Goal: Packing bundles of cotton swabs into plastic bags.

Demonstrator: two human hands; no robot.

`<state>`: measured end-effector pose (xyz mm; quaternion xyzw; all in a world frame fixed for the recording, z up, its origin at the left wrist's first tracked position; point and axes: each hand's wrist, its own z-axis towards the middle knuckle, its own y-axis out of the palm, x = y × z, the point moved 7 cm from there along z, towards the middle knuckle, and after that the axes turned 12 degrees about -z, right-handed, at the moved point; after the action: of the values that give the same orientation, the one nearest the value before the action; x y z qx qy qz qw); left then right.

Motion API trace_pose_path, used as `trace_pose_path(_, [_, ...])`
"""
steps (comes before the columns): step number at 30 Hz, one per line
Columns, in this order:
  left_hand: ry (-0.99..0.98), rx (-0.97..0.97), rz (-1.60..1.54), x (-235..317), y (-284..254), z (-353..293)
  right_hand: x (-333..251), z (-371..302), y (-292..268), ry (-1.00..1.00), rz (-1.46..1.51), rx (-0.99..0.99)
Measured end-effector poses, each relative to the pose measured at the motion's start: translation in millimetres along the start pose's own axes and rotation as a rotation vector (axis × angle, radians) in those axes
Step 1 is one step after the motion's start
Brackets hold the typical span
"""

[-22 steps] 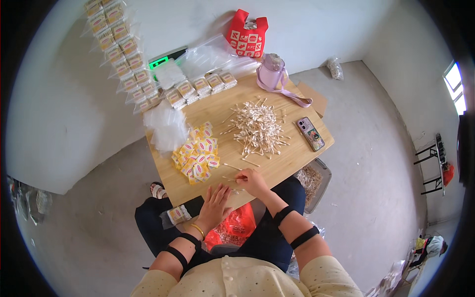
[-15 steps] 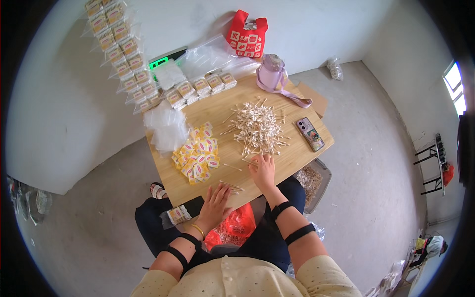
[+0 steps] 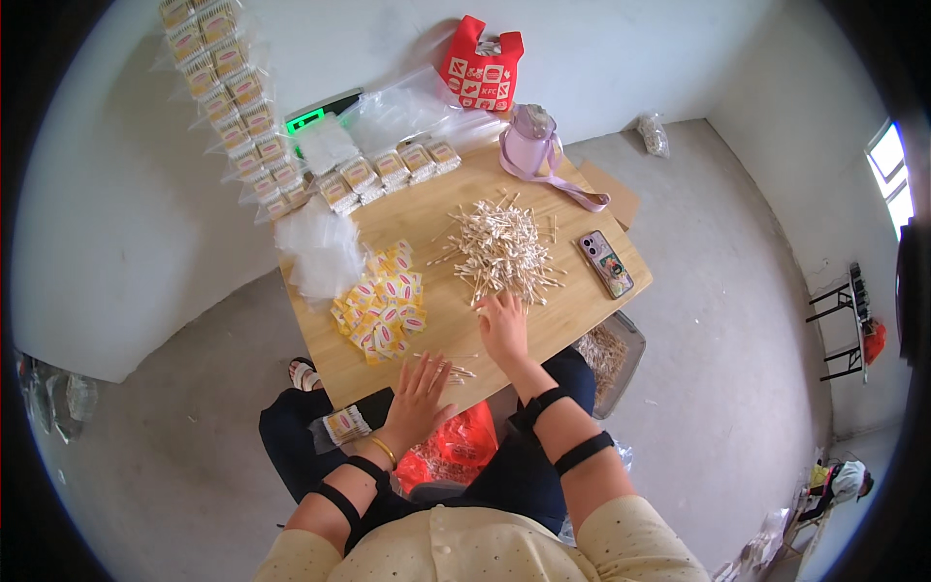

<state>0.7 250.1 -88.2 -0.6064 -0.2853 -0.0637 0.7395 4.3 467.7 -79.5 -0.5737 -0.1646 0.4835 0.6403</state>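
Observation:
A heap of cotton swabs (image 3: 506, 247) lies in the middle of the wooden table (image 3: 441, 315). At the heap's near edge is my right hand (image 3: 503, 330), its fingers reaching forward and slightly apart, with nothing visible in them. My left hand (image 3: 419, 396) rests flat at the table's near edge, fingers stretched out. Beside its fingertips lie several loose swabs (image 3: 462, 371), partly covered by the hand. Left of the heap is a spread of small yellow-and-white printed cards (image 3: 383, 308). Clear plastic bags (image 3: 318, 254) are piled behind these cards.
Packed swab bundles (image 3: 391, 170) line the far edge; bagged packs (image 3: 228, 87) stack at far left. A lilac bottle (image 3: 529, 144), phone (image 3: 606, 264) and red bag (image 3: 481, 66) stand around. Below are a swab bin (image 3: 611, 359), a red plastic bag (image 3: 451, 446) and one bagged pack (image 3: 346, 424).
The single swabs that lay between my hands are gone from there, and loose swabs now show by my left fingertips. My right hand has shifted slightly toward the heap; my left fingers have spread.

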Motion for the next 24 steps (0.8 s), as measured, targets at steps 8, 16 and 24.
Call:
trace_pose_path(8, [-0.007,-0.045,0.126,-10,11,23,7,13,9,-0.193,-0.096,-0.046])
trace_pose_path(16, [-0.013,-0.098,0.051,-8,14,6,18,-9,-10,-0.117,0.025,-0.015])
trace_pose_path(24, [-0.002,-0.096,0.024,-6,17,1,28,-8,-8,-0.264,0.014,-0.119])
